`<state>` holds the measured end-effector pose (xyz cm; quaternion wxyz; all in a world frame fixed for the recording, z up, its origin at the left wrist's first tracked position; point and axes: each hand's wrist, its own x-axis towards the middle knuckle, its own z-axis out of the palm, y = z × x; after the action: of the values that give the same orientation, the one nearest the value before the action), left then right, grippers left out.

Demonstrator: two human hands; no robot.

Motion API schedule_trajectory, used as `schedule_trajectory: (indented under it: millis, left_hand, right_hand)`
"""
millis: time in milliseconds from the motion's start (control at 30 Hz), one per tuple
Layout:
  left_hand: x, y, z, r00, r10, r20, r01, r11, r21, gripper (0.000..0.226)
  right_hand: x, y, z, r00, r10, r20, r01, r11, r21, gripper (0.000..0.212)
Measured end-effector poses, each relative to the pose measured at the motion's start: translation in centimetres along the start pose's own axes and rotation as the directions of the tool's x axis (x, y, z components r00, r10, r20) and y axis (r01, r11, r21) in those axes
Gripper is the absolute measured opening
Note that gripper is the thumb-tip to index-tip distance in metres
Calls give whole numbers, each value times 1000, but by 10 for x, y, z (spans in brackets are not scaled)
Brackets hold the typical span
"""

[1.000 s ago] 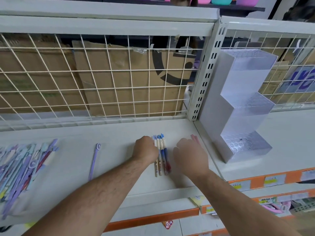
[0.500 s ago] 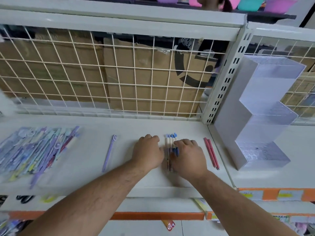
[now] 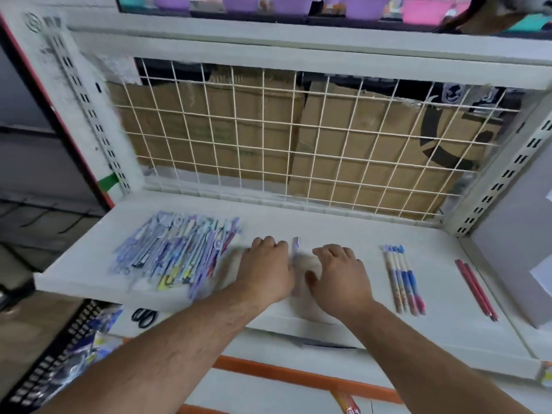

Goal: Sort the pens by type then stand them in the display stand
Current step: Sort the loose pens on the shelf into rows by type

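A single lilac pen (image 3: 295,245) lies on the white shelf (image 3: 328,231), between my two hands. My left hand (image 3: 265,268) rests knuckles up just left of it, fingers curled, holding nothing that I can see. My right hand (image 3: 339,273) hovers just right of it with fingers spread. A mixed pile of pens (image 3: 176,253) lies at the left. A sorted row of blue-capped pens (image 3: 403,279) lies to the right, and two red pens (image 3: 475,288) further right. Only a grey side of the display stand (image 3: 513,249) shows at the right edge.
A wire grid (image 3: 283,138) backs the shelf, with cardboard boxes behind it. A perforated upright (image 3: 501,180) stands at the back right. Scissors (image 3: 145,318) and packaged goods sit on the lower shelf at left.
Both hands have left the blue-capped pens and moved left to the lilac pen. The view has swung left, so the display stand is almost out of frame.
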<state>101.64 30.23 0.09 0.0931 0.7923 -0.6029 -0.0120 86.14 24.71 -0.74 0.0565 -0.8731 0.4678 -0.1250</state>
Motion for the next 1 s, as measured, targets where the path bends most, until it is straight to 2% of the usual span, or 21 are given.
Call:
schedule_trajectory:
  millis: [133,267,500,633,733,800,900,967,1000]
  left_hand:
    - [-6,-52,-5,997,-66,35,60,987,152,45]
    - [-7,-90,-8,994,-112,6,105,952,286,48]
    - [7,-100,-13,994,-13,109,-24,943,331,35]
    - [16,-97,-12,991,-50,121,9,948,318,42]
    - [25,-94,-12,977,-82,195,22,957,290,49]
    - [33,-95,-6,976,-63,208,1,958,286,52]
    - [41,-92,-6,933,10,360,-140,931,337,62]
    - [42,-89,-3,877,186,443,-295,937,189,61]
    - [44,-88,0,889,206,410,-275,954,116,54]
  right_hand:
    - [7,-41,14,1000,19,13,-19,1000,-4,51]
    - [12,-71,23,999,42,1,-42,999,20,44]
    - [13,-90,27,997,77,-22,-76,995,59,42]
    - [16,-89,23,992,105,-75,-97,990,102,40]
    - [18,-87,21,988,116,-100,-103,987,121,39]
    - [18,-85,21,987,122,-101,-108,986,129,39]
    - [19,-82,22,989,124,-79,-113,986,124,39]
    - [19,-79,22,990,125,-71,-116,986,123,39]
    - [20,-77,22,990,125,-69,-116,986,120,38]
